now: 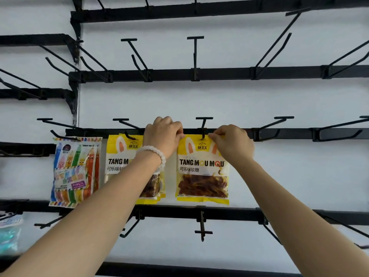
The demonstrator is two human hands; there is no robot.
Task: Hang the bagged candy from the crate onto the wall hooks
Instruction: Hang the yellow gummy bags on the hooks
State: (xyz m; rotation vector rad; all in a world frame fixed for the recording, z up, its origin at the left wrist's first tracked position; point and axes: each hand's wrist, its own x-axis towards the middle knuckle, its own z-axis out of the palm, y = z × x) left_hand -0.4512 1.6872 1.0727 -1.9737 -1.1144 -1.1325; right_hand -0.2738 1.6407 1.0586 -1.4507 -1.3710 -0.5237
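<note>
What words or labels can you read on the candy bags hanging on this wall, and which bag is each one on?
"TANG MOU MOU": yellow bag pinched by the left hand and right hand.
"可乐味软糖": same bag, under the brand.
"TANG M": neighbouring yellow bag; the rest is hidden behind the forearm.
"PENCIL": striped bag.
Small logo print and the striped bag's other text: too blurred to read.

Both forearms are bare, with no sleeves in view. The left wrist carries one bracelet (154,154) of round, translucent white beads strung in a single row. The left hand (162,134) and the right hand (232,143) wear no gloves, and no rings are visible.
</note>
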